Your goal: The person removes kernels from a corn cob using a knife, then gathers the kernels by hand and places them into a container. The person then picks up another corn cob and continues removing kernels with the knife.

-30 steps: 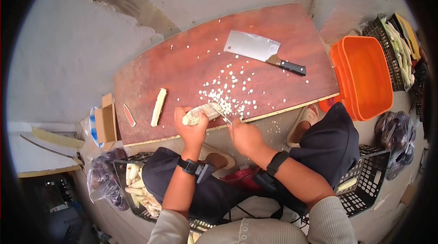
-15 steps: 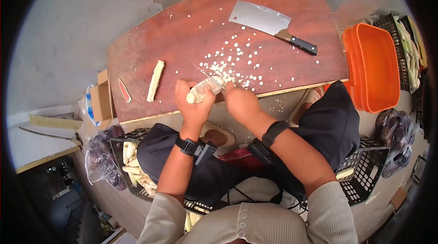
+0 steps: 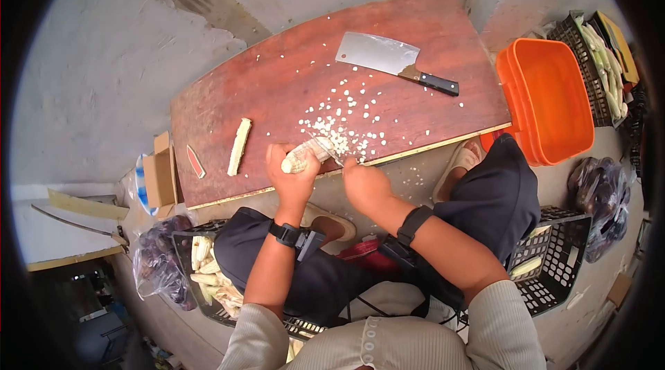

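Observation:
My left hand (image 3: 294, 179) is wrapped round a pale ear of corn (image 3: 298, 160), tilted over the table's near edge. My right hand (image 3: 367, 186) grips a small knife (image 3: 331, 153), its handle hidden in the fingers; the thin blade lies against the far end of the ear. Loose white kernels (image 3: 338, 124) are scattered on the red-brown table (image 3: 277, 93) just beyond both hands. A stripped cob (image 3: 240, 147) rests to the left, beside a small pointed red piece with a pale edge (image 3: 195, 161). Farther back, a cleaver (image 3: 379, 53) with a black handle lies flat.
Orange tubs (image 3: 554, 103) are nested right of the table. Black crates hold corn at my left (image 3: 181, 252) and right (image 3: 554, 276); another crate (image 3: 597, 93) stands behind the tubs. Plastic bags (image 3: 599, 204) and a cardboard box (image 3: 161, 176) sit on the floor.
The camera view has shifted, so the table sits lower in it. My right hand and the knife have moved slightly toward me along the ear's end; my left hand keeps its hold.

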A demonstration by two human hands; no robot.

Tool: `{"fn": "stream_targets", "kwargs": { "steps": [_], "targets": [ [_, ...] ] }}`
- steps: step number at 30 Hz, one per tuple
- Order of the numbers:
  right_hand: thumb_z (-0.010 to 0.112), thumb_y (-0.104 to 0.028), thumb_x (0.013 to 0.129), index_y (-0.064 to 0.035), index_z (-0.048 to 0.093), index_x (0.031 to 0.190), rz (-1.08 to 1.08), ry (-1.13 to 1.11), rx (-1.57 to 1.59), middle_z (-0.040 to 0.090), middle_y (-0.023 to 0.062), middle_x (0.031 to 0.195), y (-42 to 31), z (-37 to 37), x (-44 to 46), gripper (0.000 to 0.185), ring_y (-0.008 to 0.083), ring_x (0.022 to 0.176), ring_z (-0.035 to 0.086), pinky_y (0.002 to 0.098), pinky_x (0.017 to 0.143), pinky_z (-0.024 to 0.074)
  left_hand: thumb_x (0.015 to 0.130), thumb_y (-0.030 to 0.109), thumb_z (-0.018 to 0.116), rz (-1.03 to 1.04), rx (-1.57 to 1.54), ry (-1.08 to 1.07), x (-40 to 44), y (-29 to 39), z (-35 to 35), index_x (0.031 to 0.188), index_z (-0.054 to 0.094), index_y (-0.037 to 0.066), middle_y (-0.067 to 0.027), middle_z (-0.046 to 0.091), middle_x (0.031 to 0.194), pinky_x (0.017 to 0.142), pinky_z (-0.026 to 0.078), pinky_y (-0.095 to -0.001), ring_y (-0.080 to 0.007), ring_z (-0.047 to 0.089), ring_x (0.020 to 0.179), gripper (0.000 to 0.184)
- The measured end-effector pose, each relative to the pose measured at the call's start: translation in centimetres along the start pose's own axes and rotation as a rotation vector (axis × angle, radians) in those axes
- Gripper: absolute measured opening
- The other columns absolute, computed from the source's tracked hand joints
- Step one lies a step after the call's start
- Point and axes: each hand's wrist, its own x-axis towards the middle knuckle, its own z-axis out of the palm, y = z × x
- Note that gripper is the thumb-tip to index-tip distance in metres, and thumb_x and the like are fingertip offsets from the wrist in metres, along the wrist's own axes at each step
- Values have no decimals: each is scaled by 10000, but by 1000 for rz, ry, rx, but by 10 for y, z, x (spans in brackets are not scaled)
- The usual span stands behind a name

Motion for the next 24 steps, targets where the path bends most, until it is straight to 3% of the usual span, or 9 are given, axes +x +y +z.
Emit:
{"fn": "stream_targets", "kwargs": {
  "steps": [7,16,24],
  "targets": [
    [514,-48,797,12,494,883,21,-52,-34,644,189,653,2,6,9,107,321,613,672,401,518,539,660,72,698,-1,-21,-31,3,0,2,785,498,6,-137,501,770,647,412,-399,-316,501,712,245],
    [484,-63,826,28,484,916,-33,-25,104,654,212,749,-7,14,51,127,384,717,659,456,616,531,654,62,697,10,-16,-15,3,-3,-3,781,480,4,-136,484,757,633,396,-399,-314,484,700,258],
    [469,-134,891,50,487,929,23,16,324,627,278,804,-11,15,43,189,434,792,626,502,681,502,670,81,683,-136,-104,59,0,-18,0,742,487,1,-123,486,737,650,402,-393,-294,490,710,224]
  ]
}}
